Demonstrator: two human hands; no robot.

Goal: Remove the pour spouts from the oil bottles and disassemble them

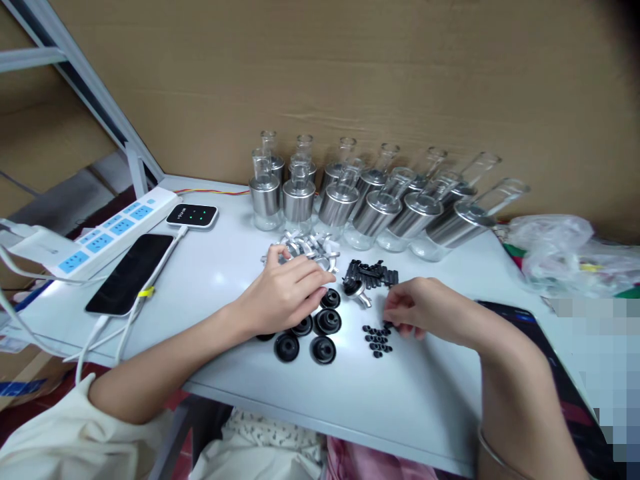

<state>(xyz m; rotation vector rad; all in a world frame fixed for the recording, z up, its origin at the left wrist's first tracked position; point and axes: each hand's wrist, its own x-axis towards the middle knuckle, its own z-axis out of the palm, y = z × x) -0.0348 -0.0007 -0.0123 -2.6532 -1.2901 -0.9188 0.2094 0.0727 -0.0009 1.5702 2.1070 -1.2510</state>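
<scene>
My left hand [287,290] is over the black round stoppers [328,321], its fingers loosely stretched and apart, with nothing visible in them. Just beyond its fingertips lies a pile of shiny silver metal spouts [313,247], partly covered by the hand. My right hand [417,307] is pinched, thumb and fingertips together, at the edge of a cluster of small black oval pieces [377,340]; a black piece shows at the fingertips. Between the hands, a silver spout with a black stopper [356,291] lies tilted beside a heap of short black tubes [373,273].
Two rows of glass bottles with steel sleeves [337,203] stand at the back. On the left are a power strip [120,230], a phone [131,275], a small device [193,215] and white cables. A dark tablet [540,360] lies under my right forearm; plastic bags [565,247] sit at right.
</scene>
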